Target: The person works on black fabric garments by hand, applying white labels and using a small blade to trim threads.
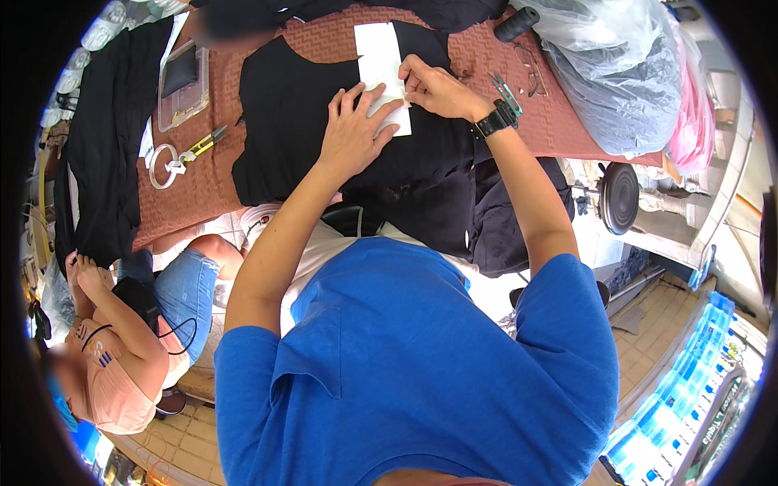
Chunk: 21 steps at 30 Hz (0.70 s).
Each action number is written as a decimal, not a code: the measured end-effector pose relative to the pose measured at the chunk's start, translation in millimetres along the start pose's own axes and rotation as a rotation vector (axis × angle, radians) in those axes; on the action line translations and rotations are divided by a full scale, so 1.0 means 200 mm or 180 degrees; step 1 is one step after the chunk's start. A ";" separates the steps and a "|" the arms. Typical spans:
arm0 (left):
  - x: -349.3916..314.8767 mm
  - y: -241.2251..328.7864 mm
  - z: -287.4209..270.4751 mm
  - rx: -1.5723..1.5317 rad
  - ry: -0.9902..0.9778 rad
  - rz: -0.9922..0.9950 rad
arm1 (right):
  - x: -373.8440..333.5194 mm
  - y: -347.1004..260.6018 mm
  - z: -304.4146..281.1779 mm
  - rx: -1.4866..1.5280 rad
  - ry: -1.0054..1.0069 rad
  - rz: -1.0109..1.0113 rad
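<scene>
A narrow white paper piece (379, 53) with small notches lies lengthwise on a black fabric piece (284, 105) with curved cut edges. My left hand (355, 130) is open, its fingers spread across the lower part of the paper and onto the fabric. At the paper's right edge, the fingers of my right hand (440, 91) are pinched together. Whatever they hold is too small or too hidden to make out. A black watch (494, 120) is on my right wrist. More black fabric (494, 215) hangs over the near table edge.
Yellow thread snips (203, 144), a white ring (164, 167) and a clear plastic box (185, 97) lie to the left. Teal snips (506, 94), a black thread cone (516, 24) and a big plastic bag (620, 81) are right. A seated person (121, 348) handles black cloth (101, 146).
</scene>
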<state>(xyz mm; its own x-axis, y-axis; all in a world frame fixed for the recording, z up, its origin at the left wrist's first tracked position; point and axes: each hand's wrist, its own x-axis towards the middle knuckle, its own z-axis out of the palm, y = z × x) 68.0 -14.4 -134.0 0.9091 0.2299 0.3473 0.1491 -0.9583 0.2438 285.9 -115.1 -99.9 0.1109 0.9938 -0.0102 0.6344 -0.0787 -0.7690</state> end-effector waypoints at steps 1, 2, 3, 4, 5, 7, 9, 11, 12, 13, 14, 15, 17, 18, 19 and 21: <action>0.00 0.00 0.00 -0.0003 0.0003 0.0002 | 0.00 0.00 0.00 -0.0010 -0.0014 0.0010; 0.00 0.00 0.00 -0.0006 0.0006 0.0002 | 0.00 0.00 0.00 -0.0034 -0.0029 0.0013; 0.00 0.00 0.00 -0.0009 0.0009 0.0002 | 0.00 0.00 0.00 -0.0058 -0.0044 0.0016; 0.00 0.00 0.00 -0.0002 0.0008 0.0001 | 0.01 0.00 0.00 -0.0082 -0.0059 0.0019; 0.00 0.00 0.00 0.0004 0.0006 0.0002 | 0.01 0.00 0.00 -0.0096 -0.0058 -0.0034; 0.00 0.00 0.00 0.0010 0.0003 0.0002 | 0.01 0.02 0.00 -0.0123 -0.0055 -0.0138; 0.00 0.00 0.00 0.0006 0.0000 0.0002 | 0.02 0.01 0.00 -0.0149 -0.0102 -0.0133; 0.00 0.00 0.00 0.0003 -0.0007 0.0000 | 0.02 0.01 -0.01 -0.0182 -0.0142 -0.0136; 0.00 0.00 0.00 0.0002 -0.0009 -0.0002 | 0.03 0.01 -0.01 -0.0202 -0.0159 -0.0141; 0.00 0.00 0.00 -0.0001 -0.0013 -0.0006 | 0.03 0.01 -0.01 -0.0222 -0.0177 -0.0147; 0.00 0.00 0.00 -0.0004 -0.0016 -0.0008 | 0.03 0.01 -0.01 -0.0239 -0.0171 -0.0147; 0.00 0.00 0.00 -0.0007 -0.0019 -0.0011 | 0.03 0.02 -0.01 -0.0255 -0.0165 -0.0148; 0.00 0.00 0.00 -0.0008 -0.0030 -0.0009 | 0.03 0.02 -0.01 -0.0263 -0.0159 -0.0147; 0.00 0.00 0.00 -0.0009 -0.0036 -0.0009 | 0.03 0.02 -0.01 -0.0254 -0.0159 -0.0146; 0.00 0.00 -0.01 -0.0004 -0.0037 -0.0010 | 0.03 0.02 -0.01 -0.0246 -0.0158 -0.0144; 0.00 0.00 -0.01 0.0007 -0.0038 -0.0007 | 0.03 0.02 0.00 -0.0268 -0.0154 -0.0167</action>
<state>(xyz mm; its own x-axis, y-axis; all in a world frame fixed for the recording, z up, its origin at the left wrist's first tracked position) 68.3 -14.6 -132.6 0.9134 0.2298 0.3359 0.1519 -0.9582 0.2425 289.6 -110.1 -102.4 0.0402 0.9992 -0.0038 0.7006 -0.0309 -0.7129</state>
